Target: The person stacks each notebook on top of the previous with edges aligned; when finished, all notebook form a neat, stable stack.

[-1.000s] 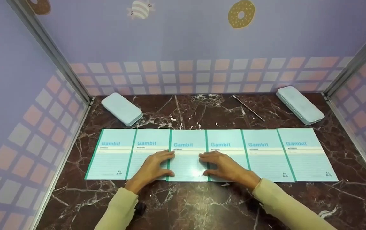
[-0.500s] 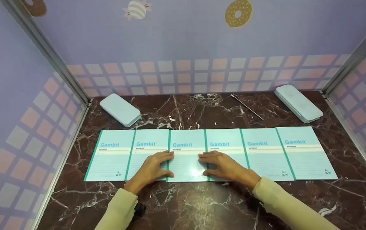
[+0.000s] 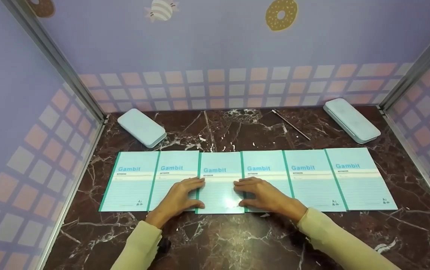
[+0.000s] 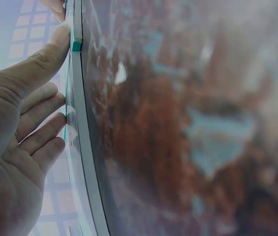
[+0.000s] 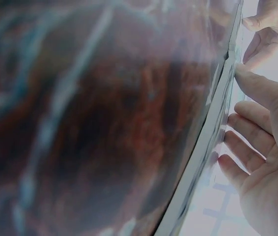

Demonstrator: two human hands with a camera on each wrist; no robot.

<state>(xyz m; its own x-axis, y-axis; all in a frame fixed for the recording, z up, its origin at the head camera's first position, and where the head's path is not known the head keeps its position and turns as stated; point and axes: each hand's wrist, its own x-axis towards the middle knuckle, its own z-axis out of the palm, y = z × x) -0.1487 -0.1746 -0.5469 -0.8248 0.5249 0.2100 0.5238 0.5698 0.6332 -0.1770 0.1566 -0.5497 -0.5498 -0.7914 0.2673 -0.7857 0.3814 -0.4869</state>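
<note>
Marbled tabletop [image 3: 215, 243]: six notebooks [image 3: 220, 191], probably light, bendy and slick, best taken edge-on; your left hand [image 3: 175, 197] and right hand [image 3: 265, 194] touching them unclenched, grasping nothing.

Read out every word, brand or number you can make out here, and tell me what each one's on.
"Gambit": in blue on all six notebooks.
"NOTEBOOK": apparently, in tiny, blurred print beneath that brand.
"A" plus something unreadable: lower right corner of the leftmost notebook, fifth notebook and rightmost notebook; characters below too small.
Other fine print: too small to read.
Left pale case, right pale case: no readable text.
</note>
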